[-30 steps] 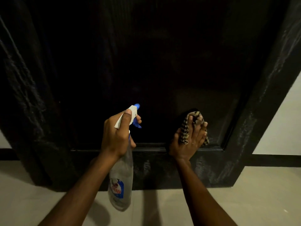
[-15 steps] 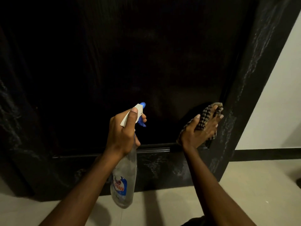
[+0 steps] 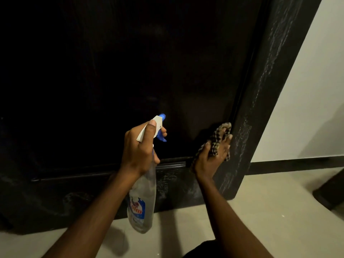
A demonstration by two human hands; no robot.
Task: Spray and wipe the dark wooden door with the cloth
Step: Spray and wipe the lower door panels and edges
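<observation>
The dark wooden door (image 3: 130,71) fills most of the view, its sunken panel above a raised bottom rail. My left hand (image 3: 138,151) grips the neck of a clear spray bottle (image 3: 142,203) with a white and blue nozzle, index finger on the blue trigger, nozzle facing the panel. My right hand (image 3: 212,157) presses a checked cloth (image 3: 216,138) against the panel's lower right corner, beside the door's right stile. The cloth is wound between my fingers and partly hidden by them.
Pale streaks mark the door's right stile (image 3: 260,94) and bottom rail (image 3: 173,183). A white wall (image 3: 309,101) with a dark skirting strip (image 3: 294,163) lies to the right. Light floor tiles (image 3: 270,211) spread below, and a dark object (image 3: 331,192) sits at the right edge.
My right hand has slid the cloth rightward across the lower panel to its right edge. The view has shifted right with it; my left hand keeps the bottle in the same pose.
</observation>
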